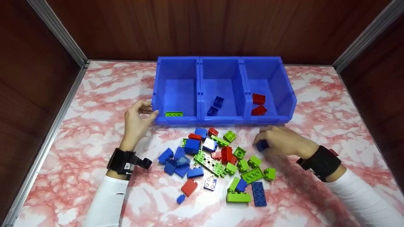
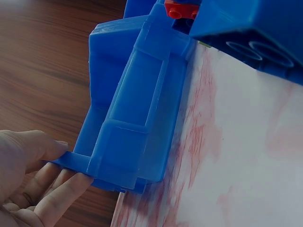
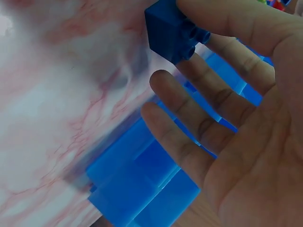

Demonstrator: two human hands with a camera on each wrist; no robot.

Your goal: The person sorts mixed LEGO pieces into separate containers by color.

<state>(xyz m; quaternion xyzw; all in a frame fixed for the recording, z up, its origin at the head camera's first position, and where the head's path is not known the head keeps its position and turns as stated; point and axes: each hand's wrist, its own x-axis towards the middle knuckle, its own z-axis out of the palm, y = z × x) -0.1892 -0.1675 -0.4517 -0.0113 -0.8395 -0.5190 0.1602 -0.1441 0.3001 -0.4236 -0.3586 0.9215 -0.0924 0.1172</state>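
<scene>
Closest to my right-wrist camera, the right hand [image 3: 255,142] pinches a blue brick [image 3: 165,30] between thumb and fingertips, its outer fingers free. I have the left hand [image 1: 136,120] gripping the blue bin [image 1: 189,121] between thumb and fingers; inside, just right of them, lies 1 green brick [image 1: 174,114], then 2 dark blue bricks [image 1: 213,111], then 2 red bricks [image 1: 259,99]. Loose bricks [image 1: 214,166] lie between both hands.

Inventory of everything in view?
Marbled table: 1, pink-white, centre
Three-compartment bin: 1, blue, table's rear
Brick: 1, green, left compartment
Bricks: 2, dark blue, middle compartment
Bricks: 2, red, right compartment
Toy bricks: many, green, blue, red, bin's near side
Held brick: 1, blue, right hand
Panels: 3, brown, back, sides
Metal strips: several, grey, edges
Wrist straps: 2, black, wrists
Sleeves: 2, white, forearms
Left hand: 1, gripping bin's edge
Right hand: 1, pinching held brick
</scene>
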